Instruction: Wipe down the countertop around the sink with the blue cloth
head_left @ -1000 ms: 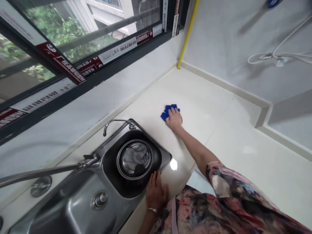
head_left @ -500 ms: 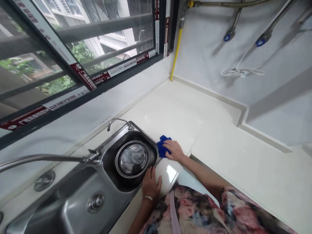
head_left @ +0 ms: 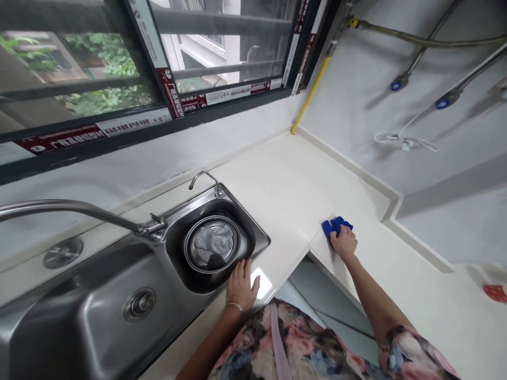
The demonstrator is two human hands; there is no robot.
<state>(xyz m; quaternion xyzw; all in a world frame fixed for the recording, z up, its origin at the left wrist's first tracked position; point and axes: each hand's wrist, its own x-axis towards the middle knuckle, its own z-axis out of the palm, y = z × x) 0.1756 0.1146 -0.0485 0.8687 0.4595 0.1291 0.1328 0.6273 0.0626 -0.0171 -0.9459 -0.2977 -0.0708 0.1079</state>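
Observation:
A bunched blue cloth [head_left: 332,227] lies under my right hand [head_left: 344,241], pressed against the pale countertop [head_left: 285,182] just right of its inner corner. The fingers curl over the cloth's near side. My left hand [head_left: 241,287] rests with fingers stretched out at the front rim of the small sink bowl, holding nothing. Inside that steel sink [head_left: 253,237] sits a round metal strainer basin [head_left: 189,257]. A crumpled grey cloth [head_left: 216,240] and a dark scouring pad [head_left: 216,261] are in the basin.
A large faucet [head_left: 95,208] arches over the bigger sink bowl [head_left: 106,301] at left; a small spout [head_left: 204,175] stands at the back. A yellow pipe [head_left: 311,95] rises in the corner. At the far right edge lies a red item [head_left: 495,293], partly cut off.
My right hand has carried the blue cloth from beside the sink rightward across the counter, past the inner corner. My left hand stays near the sink's front rim. The view has shifted.

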